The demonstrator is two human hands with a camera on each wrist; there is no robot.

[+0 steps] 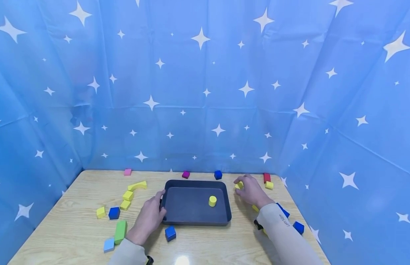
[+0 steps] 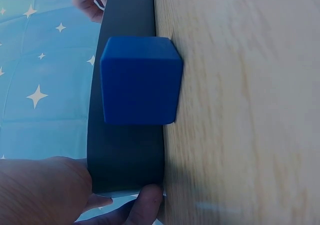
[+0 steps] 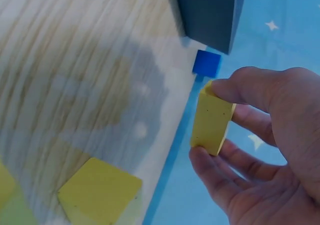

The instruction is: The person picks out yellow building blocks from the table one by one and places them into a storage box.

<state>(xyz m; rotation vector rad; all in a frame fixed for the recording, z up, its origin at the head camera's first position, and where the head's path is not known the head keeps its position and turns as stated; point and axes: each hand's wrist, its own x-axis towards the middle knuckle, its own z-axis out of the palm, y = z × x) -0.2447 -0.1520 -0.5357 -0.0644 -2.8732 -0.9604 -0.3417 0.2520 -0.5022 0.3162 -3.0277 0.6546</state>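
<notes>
My left hand grips the left end of a dark grey rectangular tray. A yellow cylinder stands inside the tray, toward its right. To the right of the tray, my right hand pinches a yellow block between thumb and fingertips, above the table. Close to the tray's front wall lies a blue cube, near the left hand. In the right wrist view another yellow block lies on the table below the right hand.
Left of the tray are several yellow blocks, a dark blue cube, a green block and a light blue block. Pink, magenta and blue blocks line the back edge. A red block and blue blocks lie right.
</notes>
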